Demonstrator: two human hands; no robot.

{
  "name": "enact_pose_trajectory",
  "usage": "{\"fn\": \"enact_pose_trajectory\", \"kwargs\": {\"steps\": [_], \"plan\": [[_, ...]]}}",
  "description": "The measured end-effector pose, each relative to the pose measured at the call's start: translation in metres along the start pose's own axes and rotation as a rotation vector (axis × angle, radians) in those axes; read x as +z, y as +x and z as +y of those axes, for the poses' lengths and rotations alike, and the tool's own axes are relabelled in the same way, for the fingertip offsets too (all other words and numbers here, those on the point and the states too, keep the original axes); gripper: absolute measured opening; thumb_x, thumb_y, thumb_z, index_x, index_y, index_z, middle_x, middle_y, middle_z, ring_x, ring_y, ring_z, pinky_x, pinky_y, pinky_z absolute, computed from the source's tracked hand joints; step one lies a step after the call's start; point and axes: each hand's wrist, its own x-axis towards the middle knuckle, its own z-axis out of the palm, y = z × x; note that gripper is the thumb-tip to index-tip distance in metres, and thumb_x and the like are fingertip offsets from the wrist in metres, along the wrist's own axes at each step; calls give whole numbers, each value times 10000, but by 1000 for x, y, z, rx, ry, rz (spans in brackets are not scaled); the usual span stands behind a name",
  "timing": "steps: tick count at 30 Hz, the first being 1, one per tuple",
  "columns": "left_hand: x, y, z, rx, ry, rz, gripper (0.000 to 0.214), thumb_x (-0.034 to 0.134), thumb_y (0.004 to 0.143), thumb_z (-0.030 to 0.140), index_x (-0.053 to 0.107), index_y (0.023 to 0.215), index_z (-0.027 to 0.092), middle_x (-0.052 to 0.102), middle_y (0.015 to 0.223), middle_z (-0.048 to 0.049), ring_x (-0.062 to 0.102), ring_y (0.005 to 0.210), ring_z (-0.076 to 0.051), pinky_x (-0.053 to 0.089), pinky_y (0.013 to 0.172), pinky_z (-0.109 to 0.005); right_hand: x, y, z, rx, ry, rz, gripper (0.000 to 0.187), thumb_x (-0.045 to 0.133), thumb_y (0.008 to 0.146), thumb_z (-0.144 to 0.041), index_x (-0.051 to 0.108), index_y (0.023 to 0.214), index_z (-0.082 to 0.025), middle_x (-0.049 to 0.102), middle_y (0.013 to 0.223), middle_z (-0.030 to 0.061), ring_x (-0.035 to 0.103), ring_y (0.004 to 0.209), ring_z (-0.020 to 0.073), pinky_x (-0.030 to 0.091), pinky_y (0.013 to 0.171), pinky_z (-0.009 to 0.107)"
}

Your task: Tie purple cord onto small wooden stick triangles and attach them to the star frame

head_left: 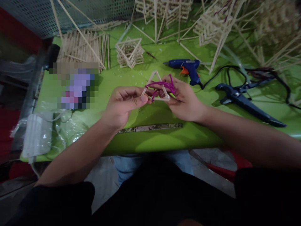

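Between my two hands a small triangle of wooden sticks (152, 75) is held up over the green table (136, 139). Purple string (167, 85) loops around it and lies over the fingers on the right. My left hand (124, 102) pinches the triangle's lower left corner between thumb and finger, where a bit of string shows. At the opposite side, my right hand (182, 99) grips the lower right corner and the string, its fingertips partly hidden behind the triangle. Beyond the hands lies a blue glue gun (188, 67) with an orange trigger.
Dark-handled cutters (246, 102) lie at right beside a black cord (225, 67). A stacked stick piece (130, 55), a pile of loose sticks (80, 45) and larger stick structures (211, 26) stand behind. A flat mottled strip (152, 127) lies near the front edge; a white adapter (37, 133) sits at left.
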Motion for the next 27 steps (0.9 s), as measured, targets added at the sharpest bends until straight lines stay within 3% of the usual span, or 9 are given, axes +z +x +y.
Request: {"fn": "enact_pose_trajectory", "kwargs": {"steps": [5, 8, 10, 12, 14, 16, 18, 22, 27], "plan": [[-1, 1, -2, 5, 19, -11, 311, 1090, 848, 527, 912, 809, 274, 855, 948, -52, 808, 896, -234, 701, 891, -396, 6, 2, -4, 64, 189, 54, 73, 715, 1026, -234, 737, 1082, -275, 797, 1144, 85, 741, 1097, 309, 616, 1103, 506], [0, 2, -3, 3, 0, 26, 294, 1102, 832, 513, 935, 834, 271, 861, 958, -59, 819, 908, -227, 703, 891, -372, 3, 5, -9, 153, 167, 53, 119, 698, 990, -142, 729, 979, -257, 794, 1056, 73, 720, 1008, 283, 599, 997, 457], [0, 2, -3, -5, -10, 43, 276, 1102, 826, 494, 938, 833, 271, 868, 976, -59, 828, 906, -229, 712, 885, -374, -6, 6, -10, 272, 54, -23, 195, 689, 937, -64, 706, 862, -244, 739, 860, 40, 650, 807, 232, 551, 810, 408], [0, 3, -4, 6, -5, 56, 240, 1084, 847, 470, 938, 837, 279, 872, 999, -52, 833, 907, -233, 717, 881, -387, -21, 6, -10, 374, -74, -172, 268, 711, 896, -19, 674, 735, -230, 598, 626, -14, 487, 592, 162, 418, 626, 371], [0, 2, -4, 32, 16, 60, 208, 1061, 884, 455, 940, 851, 288, 871, 1013, -47, 835, 925, -239, 714, 895, -399, -39, 4, -11, 379, -148, -273, 330, 746, 910, -20, 669, 652, -210, 484, 501, -47, 369, 490, 106, 293, 539, 355], [-1, 1, -4, 69, 48, 54, 212, 1055, 903, 465, 941, 858, 292, 864, 1004, -47, 832, 949, -245, 702, 908, -404, -56, 2, -17, 320, -168, -240, 337, 764, 945, -46, 708, 647, -192, 455, 485, -58, 317, 459, 68, 223, 511, 351], [0, 0, -3, 104, 102, 41, 248, 1050, 915, 494, 934, 848, 286, 853, 975, -54, 825, 962, -254, 686, 917, -413, -67, -1, -29, 230, -118, -132, 279, 820, 953, -112, 759, 693, -192, 490, 518, -48, 360, 473, 64, 224, 504, 355], [2, -3, 1, 155, 244, -51, 259, 1007, 968, 499, 919, 855, 283, 861, 980, -61, 807, 945, -253, 649, 902, -416, -65, -5, -55, 49, -83, 85, 213, 814, 1083, -375, 887, 948, -228, 737, 780, 42, 564, 649, 144, 367, 601, 396], [3, -7, 2, 235, 367, -136, 213, 977, 998, 516, 920, 925, 324, 873, 1058, -54, 815, 1034, -274, 642, 978, -450, -45, -7, -60, 25, -42, -21, 108, 838, 1062, -341, 916, 987, -337, 793, 862, 46, 642, 720, 211, 448, 693, 434]]}}
